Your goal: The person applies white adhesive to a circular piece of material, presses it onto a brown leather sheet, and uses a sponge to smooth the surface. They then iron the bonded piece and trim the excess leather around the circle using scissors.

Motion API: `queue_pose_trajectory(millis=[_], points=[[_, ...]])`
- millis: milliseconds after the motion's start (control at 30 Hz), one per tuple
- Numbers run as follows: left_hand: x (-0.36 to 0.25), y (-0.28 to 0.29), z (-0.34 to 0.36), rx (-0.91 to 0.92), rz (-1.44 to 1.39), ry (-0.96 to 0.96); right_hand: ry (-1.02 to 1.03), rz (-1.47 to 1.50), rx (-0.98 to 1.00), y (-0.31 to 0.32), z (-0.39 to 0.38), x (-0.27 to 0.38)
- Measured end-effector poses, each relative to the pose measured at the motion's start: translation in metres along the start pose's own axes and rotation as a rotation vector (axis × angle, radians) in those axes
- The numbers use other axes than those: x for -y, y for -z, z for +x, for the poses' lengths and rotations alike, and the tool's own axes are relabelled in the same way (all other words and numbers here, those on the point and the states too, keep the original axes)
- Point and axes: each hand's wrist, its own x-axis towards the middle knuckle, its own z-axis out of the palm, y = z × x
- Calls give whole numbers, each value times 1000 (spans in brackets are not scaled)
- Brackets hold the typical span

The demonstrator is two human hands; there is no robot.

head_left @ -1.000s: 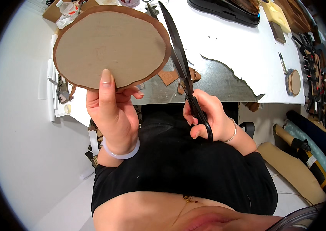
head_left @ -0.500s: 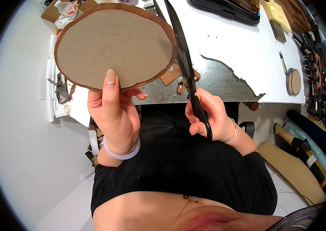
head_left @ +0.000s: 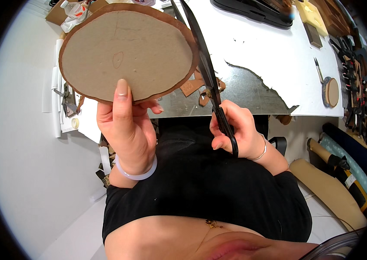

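Observation:
My left hand (head_left: 129, 125) grips an oval leather piece (head_left: 92, 52) at its near edge, thumb on top and fingers underneath. A grey-beige layer covers most of its face, with a brown rim round it and a small oval outline drawn near the middle. In my right hand (head_left: 237, 130) is a pair of black scissors (head_left: 211, 82), its blades pointing away from me and slightly apart. The long blade stands along the right edge of the leather piece; whether the edge lies between the blades is hard to see. Fingers and thumb are in the handle loops.
Brown leather scraps (head_left: 192, 86) lie on the dark mat (head_left: 244, 93) beneath. White paper (head_left: 257, 52) with a torn edge covers the table. A small round piece (head_left: 331, 92) lies at the right, near hanging tools (head_left: 356, 86). Rolled materials (head_left: 335, 190) stand lower right.
The leather piece and my left hand have shifted slightly left. The scissors' blade tips have tilted a little left; my right hand has hardly moved.

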Motion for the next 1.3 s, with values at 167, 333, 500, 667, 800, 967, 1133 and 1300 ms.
queue_pose_trajectory(millis=[167,333,500,667,800,967,1133,1300], points=[[-2,3,1,14,0,-11,-13,-24,-3,-1,-1,0],[-5,2,3,27,-73,-39,-14,-52,1,-1,-1,0],[-9,-3,2,-35,-25,-30,-14,-79,5,-1,0,1],[-8,2,4,-11,-35,-59,-13,-85,-4,-2,-1,1],[-10,1,4,-24,-27,-64,-13,-92,-1,-2,0,2],[-10,-1,6,-61,-14,-72,4,-115,2,-1,0,2],[-12,5,8,-49,4,-101,35,-178,21,0,2,1],[-12,9,14,-41,-5,-86,-140,175,-63,-2,-4,-5]])
